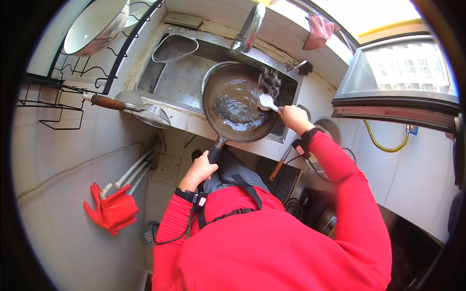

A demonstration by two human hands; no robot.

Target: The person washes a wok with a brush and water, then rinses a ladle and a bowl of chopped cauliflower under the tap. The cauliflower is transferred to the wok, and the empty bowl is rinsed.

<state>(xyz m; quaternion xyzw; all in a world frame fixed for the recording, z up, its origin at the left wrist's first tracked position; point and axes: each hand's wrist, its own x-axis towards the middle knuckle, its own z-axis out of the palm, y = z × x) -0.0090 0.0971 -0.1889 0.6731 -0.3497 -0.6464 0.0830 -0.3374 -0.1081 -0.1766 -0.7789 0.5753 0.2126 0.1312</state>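
A dark metal wok (218, 109) with brownish water in it sits over the stainless steel sink (178, 85). My left hand (201, 166) grips the wok's black handle (215, 152). In my right hand (294, 118) is a white-handled brush (267, 102), its head against the wok's inner right side near the water. Water splashes at the wok's far right rim, beside the brush. Above the sink's back edge rises a chrome faucet (249, 31). Part of a metal basin rim (208, 74) shows behind the wok's left side.
A wire strainer (152, 115) with a wooden handle juts out left of the sink. Red rubber gloves (113, 209) hang on the left wall. An open window sash (397, 76) projects at right. A black rack (120, 47) holds a large bowl (96, 29).
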